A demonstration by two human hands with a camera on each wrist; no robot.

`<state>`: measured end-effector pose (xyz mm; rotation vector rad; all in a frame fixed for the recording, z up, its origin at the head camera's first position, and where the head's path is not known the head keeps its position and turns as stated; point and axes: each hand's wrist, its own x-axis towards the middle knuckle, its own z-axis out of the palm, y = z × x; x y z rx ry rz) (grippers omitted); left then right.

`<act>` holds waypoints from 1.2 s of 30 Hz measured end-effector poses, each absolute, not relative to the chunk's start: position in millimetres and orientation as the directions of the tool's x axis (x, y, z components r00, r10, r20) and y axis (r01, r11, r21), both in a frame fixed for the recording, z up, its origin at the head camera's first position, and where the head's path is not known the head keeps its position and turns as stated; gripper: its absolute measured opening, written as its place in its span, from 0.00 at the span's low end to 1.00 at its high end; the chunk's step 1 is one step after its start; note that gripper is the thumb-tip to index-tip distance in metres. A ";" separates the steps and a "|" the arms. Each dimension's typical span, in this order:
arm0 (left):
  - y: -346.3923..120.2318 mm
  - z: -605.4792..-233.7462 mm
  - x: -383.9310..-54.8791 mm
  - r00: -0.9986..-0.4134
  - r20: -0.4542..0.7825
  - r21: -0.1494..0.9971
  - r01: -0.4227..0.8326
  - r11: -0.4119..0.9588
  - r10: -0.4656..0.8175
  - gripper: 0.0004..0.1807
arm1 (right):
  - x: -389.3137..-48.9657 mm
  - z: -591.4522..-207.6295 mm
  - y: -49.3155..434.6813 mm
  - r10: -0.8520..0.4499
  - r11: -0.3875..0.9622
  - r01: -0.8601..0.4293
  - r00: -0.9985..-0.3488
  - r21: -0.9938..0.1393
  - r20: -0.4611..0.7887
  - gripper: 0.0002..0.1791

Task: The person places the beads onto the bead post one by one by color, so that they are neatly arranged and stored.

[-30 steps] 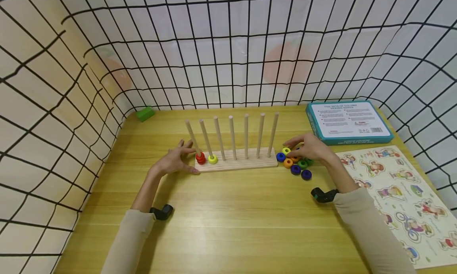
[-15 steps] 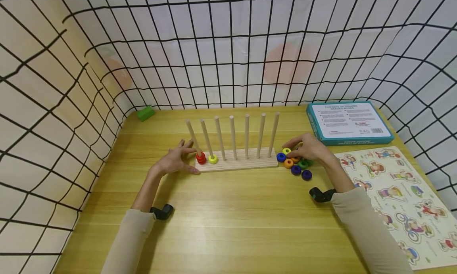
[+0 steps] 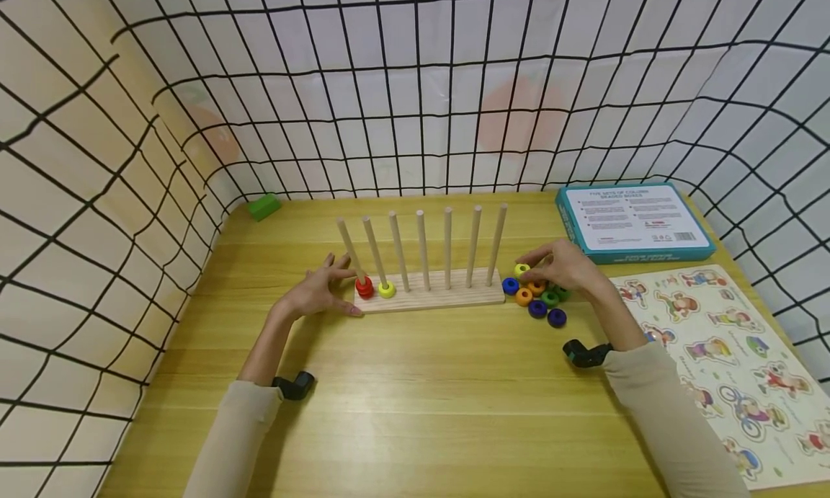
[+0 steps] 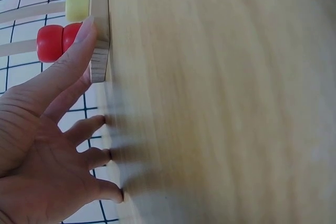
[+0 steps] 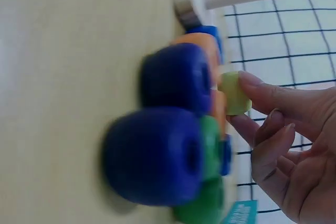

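Observation:
A wooden peg board (image 3: 447,289) with several upright pegs stands mid-table. Two red beads (image 3: 364,287) sit on its leftmost peg and a yellow bead (image 3: 386,289) on the one beside it. My left hand (image 3: 318,289) holds the board's left end between thumb and index finger; in the left wrist view the other fingers (image 4: 97,157) are spread, their tips on the table. At the board's right end my right hand (image 3: 563,266) pinches another yellow bead (image 5: 234,94) between thumb and fingers, just above a cluster of blue, orange, green and dark blue beads (image 3: 537,308).
A teal-edged box (image 3: 638,223) lies at the back right, with a sheet of cartoon figures (image 3: 733,368) in front of it. A green block (image 3: 264,207) sits at the back left. Black netting (image 3: 421,116) rises around the table's back and sides.
My right hand has lifted the yellow bead slightly from its place in the cluster. My left hand and the peg board have stayed put.

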<state>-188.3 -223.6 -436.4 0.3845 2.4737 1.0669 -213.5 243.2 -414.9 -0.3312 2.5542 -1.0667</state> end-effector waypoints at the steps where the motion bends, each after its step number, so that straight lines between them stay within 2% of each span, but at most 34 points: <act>1: -223.9 -436.3 -187.9 -0.875 -0.266 0.740 0.083 0.667 0.405 0.45 | -212.8 -411.7 244.0 -0.340 0.690 -0.079 -0.913 -0.720 -0.225 0.19; 9: -225.4 -435.1 -185.6 -0.876 -0.266 0.742 0.081 0.665 0.403 0.45 | -206.8 -367.9 248.3 -0.348 0.693 -0.167 -0.929 -0.702 -0.123 0.19; 19: -227.3 -435.1 -185.3 -0.877 -0.267 0.740 0.080 0.668 0.400 0.45 | -201.4 -284.8 232.0 -0.328 0.697 -0.278 -0.943 -0.662 0.051 0.18; 27: -228.4 -435.5 -186.4 -0.873 -0.267 0.744 0.082 0.663 0.407 0.44 | -201.9 -236.1 187.8 -0.425 0.637 -0.399 -0.896 -0.660 0.131 0.16; 36: -225.2 -433.2 -186.2 -0.874 -0.256 0.752 0.088 0.654 0.413 0.44 | -207.5 -231.0 117.9 -0.573 0.519 -0.473 -0.811 -0.712 0.121 0.17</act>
